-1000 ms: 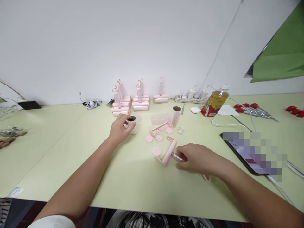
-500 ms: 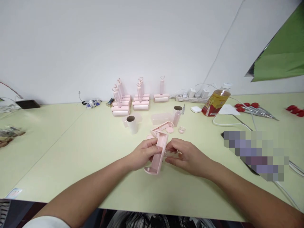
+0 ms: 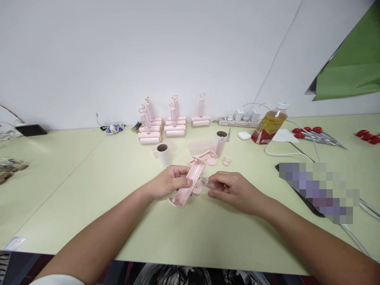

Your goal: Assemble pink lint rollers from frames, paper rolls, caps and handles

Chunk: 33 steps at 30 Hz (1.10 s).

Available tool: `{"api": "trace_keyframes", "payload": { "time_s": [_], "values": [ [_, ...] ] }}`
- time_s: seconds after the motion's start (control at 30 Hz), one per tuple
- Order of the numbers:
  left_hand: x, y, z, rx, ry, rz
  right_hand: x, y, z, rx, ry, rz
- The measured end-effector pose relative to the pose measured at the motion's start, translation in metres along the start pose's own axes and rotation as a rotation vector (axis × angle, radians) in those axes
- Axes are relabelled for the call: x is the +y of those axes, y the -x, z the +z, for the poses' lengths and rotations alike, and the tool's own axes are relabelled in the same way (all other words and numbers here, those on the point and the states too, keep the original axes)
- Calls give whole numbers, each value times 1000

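My left hand (image 3: 168, 183) grips a pink trough-shaped lint roller housing (image 3: 186, 192), tilted, with its hollow side up. My right hand (image 3: 236, 190) is closed around a clear handle tube (image 3: 211, 183), which points toward the housing; whether its tip touches is unclear. Under and beside the housing shows a pink disc (image 3: 197, 189). Just beyond lie another pink housing piece (image 3: 209, 154), a second pink disc (image 3: 211, 161), a heart-loop end cap (image 3: 226, 161), a standing pink handle tube (image 3: 220, 147) and a translucent cover (image 3: 200, 148).
Paper rolls (image 3: 165, 156) stand behind my hands. Several assembled lint rollers (image 3: 150, 140) line the wall. To the right are a power strip (image 3: 237, 122), a drink bottle (image 3: 268, 126), red-ended tools (image 3: 317, 136) and a blurred phone (image 3: 314, 194) with cables.
The housing has moved left with my left hand and leans over more. A gap has opened between it and my right hand, showing more of the clear tube and the disc.
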<state>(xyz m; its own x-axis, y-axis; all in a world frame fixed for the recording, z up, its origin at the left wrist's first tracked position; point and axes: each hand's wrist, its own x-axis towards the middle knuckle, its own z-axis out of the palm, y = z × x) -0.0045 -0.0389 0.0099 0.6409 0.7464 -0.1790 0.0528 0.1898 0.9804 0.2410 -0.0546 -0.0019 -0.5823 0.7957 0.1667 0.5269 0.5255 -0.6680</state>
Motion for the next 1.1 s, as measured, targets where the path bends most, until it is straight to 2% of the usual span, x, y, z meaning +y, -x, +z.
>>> {"api": "trace_keyframes", "payload": {
  "time_s": [0.1, 0.2, 0.27, 0.33, 0.43, 0.53, 0.6, 0.67, 0.7, 0.77, 0.8, 0.87, 0.9, 0.97, 1.1],
  "values": [
    [14, 10, -22, -90, -297, -80, 2, 0, -2, 54, -27, 65],
    [22, 18, -34, -127, -500, -233, 1, 2, 1, 102, -118, 133],
    [21, 20, -36, -115, -562, -309, 1, 2, 4, 108, -283, 213],
    [17, 19, -35, -65, -610, -307, -1, 2, 8, 85, -497, 309],
    [10, 19, -37, 15, -688, -255, -4, 1, 13, 40, -738, 413],
    [8, 18, -37, 69, -826, -207, -5, 1, 16, -8, -788, 454],
    [9, 16, -31, 197, -992, -62, -6, 1, 18, -54, -743, 432],
    [11, 13, -16, 319, -1130, 184, -8, 1, 19, -106, -713, 386],
    [12, 11, -7, 321, -1167, 316, -10, 2, 19, -130, -714, 363],
    [13, 9, 11, 194, -1213, 510, -13, 3, 20, -177, -756, 326],
    [13, 9, 18, 116, -1248, 554, -15, 4, 20, -199, -785, 307],
    [14, 11, 25, 20, -1319, 569, -17, 4, 20, -234, -833, 283],
    [15, 13, 24, 16, -1347, 558, -17, 4, 19, -230, -843, 286],
    [17, 17, 15, 88, -1368, 529, -15, 4, 18, -173, -788, 309],
    [23, 23, -2, 270, -1384, 428, -7, 3, 15, 6, -439, 289]
  ]
}}
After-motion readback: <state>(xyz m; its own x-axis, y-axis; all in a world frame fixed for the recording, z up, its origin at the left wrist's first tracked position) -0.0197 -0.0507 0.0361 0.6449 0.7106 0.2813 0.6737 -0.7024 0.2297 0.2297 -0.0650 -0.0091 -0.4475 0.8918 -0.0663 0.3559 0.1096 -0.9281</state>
